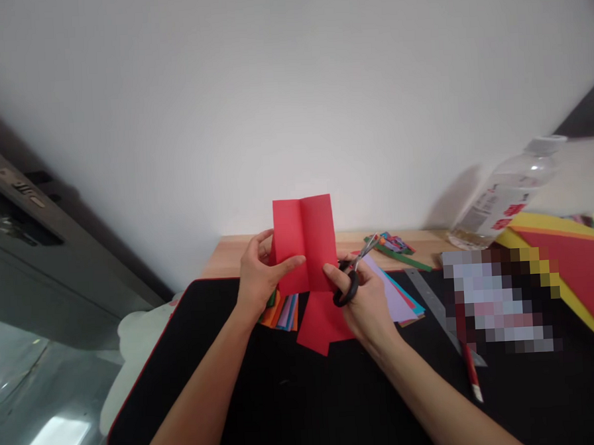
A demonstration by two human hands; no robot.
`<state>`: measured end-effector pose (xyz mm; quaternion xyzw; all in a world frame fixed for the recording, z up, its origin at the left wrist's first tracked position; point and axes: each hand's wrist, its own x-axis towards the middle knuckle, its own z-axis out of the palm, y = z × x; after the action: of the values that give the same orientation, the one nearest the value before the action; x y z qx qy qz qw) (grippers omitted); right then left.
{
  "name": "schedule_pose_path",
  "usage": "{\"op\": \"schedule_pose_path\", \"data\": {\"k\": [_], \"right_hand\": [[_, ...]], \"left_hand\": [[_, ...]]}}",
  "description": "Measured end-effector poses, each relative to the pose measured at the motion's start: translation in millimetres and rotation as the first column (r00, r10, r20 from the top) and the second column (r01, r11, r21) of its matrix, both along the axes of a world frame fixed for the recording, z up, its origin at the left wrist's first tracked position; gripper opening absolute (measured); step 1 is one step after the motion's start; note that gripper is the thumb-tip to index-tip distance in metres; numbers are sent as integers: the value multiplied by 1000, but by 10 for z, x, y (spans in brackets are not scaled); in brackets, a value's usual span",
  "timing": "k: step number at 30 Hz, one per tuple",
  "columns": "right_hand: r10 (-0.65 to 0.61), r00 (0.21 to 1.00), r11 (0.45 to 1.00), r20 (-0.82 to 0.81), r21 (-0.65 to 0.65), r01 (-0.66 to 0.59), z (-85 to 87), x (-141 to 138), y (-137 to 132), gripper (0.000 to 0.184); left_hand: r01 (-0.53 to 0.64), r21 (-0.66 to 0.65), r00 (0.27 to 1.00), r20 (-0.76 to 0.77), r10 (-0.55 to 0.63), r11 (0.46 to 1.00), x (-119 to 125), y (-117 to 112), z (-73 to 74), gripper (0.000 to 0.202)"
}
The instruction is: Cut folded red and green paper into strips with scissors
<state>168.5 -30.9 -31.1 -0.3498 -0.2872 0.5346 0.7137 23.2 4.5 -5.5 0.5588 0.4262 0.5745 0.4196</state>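
A red sheet of paper (317, 228) with a vertical crease down its middle is held up above the mat. My left hand (257, 274) grips its left side, thumb in front and fingers behind. At the lower right corner, the thumb of my right hand (371, 301) presses on the same paper. Black-handled scissors (351, 287) hang in that right hand, their metal blades pointing up and right, away from the paper. Below lie more red paper pieces (316, 331), partly hidden by the raised sheet and my right hand.
Coloured paper strips (284, 313) and lilac paper (395, 297) flank the red pieces. A ruler (444, 318), a red pen (471, 373), a plastic bottle (509, 191) and large yellow and red sheets (572, 254) are on the right. Behind the black mat (287, 409) rises a wall.
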Motion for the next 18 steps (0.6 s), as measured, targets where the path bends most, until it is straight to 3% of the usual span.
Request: {"op": "schedule_pose_path", "data": {"k": [3, 6, 10, 14, 16, 18], "right_hand": [[67, 983, 997, -174, -16, -70, 30, -5, 12, 32], [127, 956, 990, -264, -18, -137, 62, -8, 12, 30], [71, 961, 995, -268, -44, -86, 65, -8, 21, 28], [-20, 964, 996, -267, -86, -3, 42, 0, 53, 29], [-32, 965, 996, -262, -93, 8, 30, 12, 68, 30], [-35, 966, 995, -258, -101, 9, 19, 28, 81, 30]], "left_hand": [[-81, 19, 997, 13, 81, 996, 0, 0, -7, 65], [-88, 2, 995, 37, 88, 996, 11, -19, 5, 53], [69, -26, 986, 153, -65, 997, 22, -50, 54, 40], [273, -76, 934, 260, -245, 959, 13, -70, 114, 40], [315, -116, 923, 269, -276, 942, 1, -71, 125, 41], [275, -154, 941, 246, -233, 949, -14, -64, 117, 42]]}}
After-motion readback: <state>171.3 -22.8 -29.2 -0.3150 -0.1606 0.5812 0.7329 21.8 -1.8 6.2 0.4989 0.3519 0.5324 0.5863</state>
